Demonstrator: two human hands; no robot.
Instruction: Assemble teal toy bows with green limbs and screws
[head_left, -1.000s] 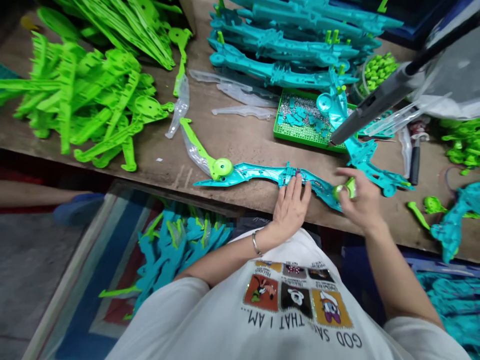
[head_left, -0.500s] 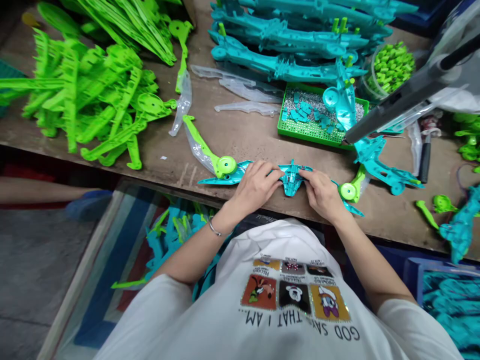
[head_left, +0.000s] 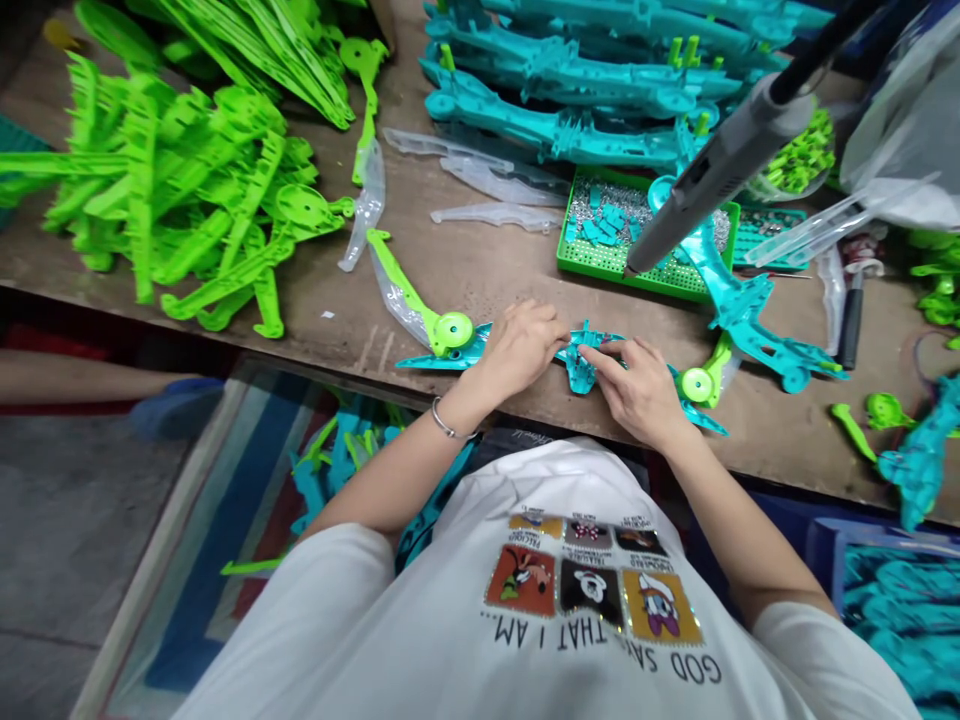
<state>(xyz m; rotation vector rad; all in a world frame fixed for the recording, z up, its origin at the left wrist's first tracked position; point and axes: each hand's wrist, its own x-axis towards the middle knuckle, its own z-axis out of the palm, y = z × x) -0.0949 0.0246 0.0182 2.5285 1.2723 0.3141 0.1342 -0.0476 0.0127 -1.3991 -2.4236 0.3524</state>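
Observation:
A long teal plastic toy bow body [head_left: 581, 362] lies along the near edge of the wooden table [head_left: 480, 270], with a lime green wheel piece [head_left: 452, 331] at its left end and another green wheel [head_left: 697, 384] at its right end. My left hand [head_left: 519, 347] has its fingers curled onto the body just left of its middle. My right hand [head_left: 639, 390] presses down on the middle section from the right, fingers closed on it. Both hands meet at the centre grip.
Lime green parts [head_left: 172, 190] are heaped at the left, teal bow bodies [head_left: 585, 90] stacked at the back. A green tray [head_left: 637, 272] holds screws and small teal bits. A grey hanging tool [head_left: 712, 175] dangles above it. Another teal body [head_left: 757, 320] lies right; a bin of teal parts [head_left: 352, 465] sits below.
My right hand left the green wheel at the right end and both hands came together on the middle of the teal body. The hanging grey tool swung left.

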